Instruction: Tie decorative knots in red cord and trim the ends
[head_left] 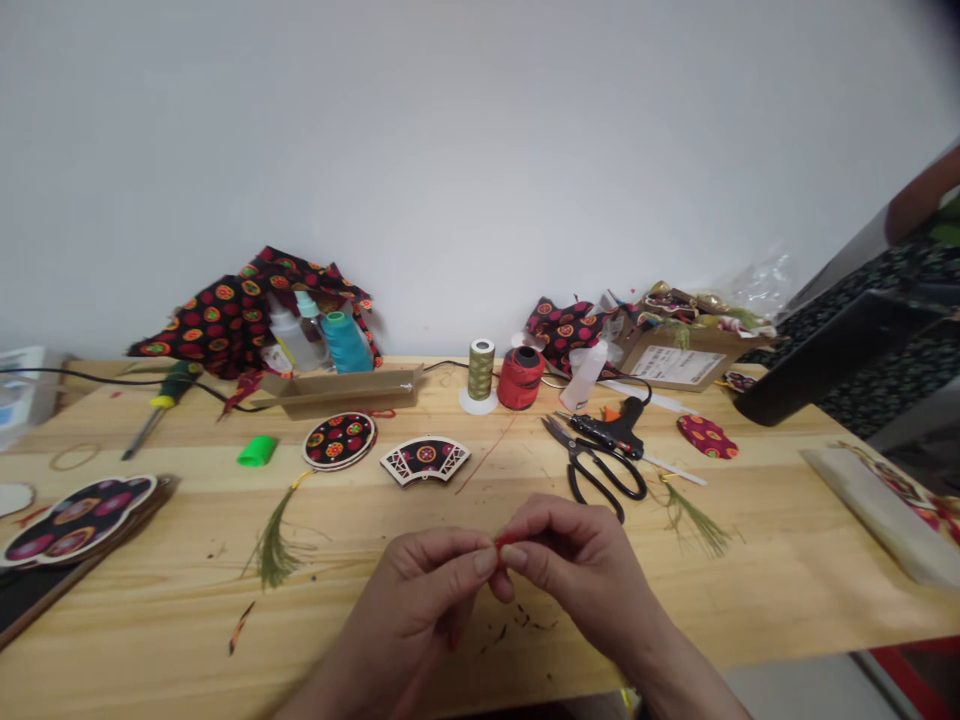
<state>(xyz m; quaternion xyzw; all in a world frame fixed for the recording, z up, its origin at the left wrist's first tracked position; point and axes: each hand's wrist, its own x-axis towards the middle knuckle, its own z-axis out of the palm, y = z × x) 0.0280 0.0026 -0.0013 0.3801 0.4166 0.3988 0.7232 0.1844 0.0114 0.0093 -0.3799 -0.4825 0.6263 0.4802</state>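
Note:
My left hand and my right hand meet above the front of the wooden table. Both are closed, thumbs against forefingers, pinching a small bit of red thread between them. More red shows under the left palm, but its shape is mostly hidden. Just beyond the hands lies a fan-shaped ornament with a pale wooden frame and dark patterned fabric. Black-handled scissors rest past my right hand, partly against a black glue gun. A spool of red thread stands farther back, with a loose strand trailing forward.
A round ornament with a green tassel lies left. Near the wall are patterned fabric, a cardboard tray, an olive thread spool and a loaded box. A screwdriver lies far left; a dark cylinder leans right.

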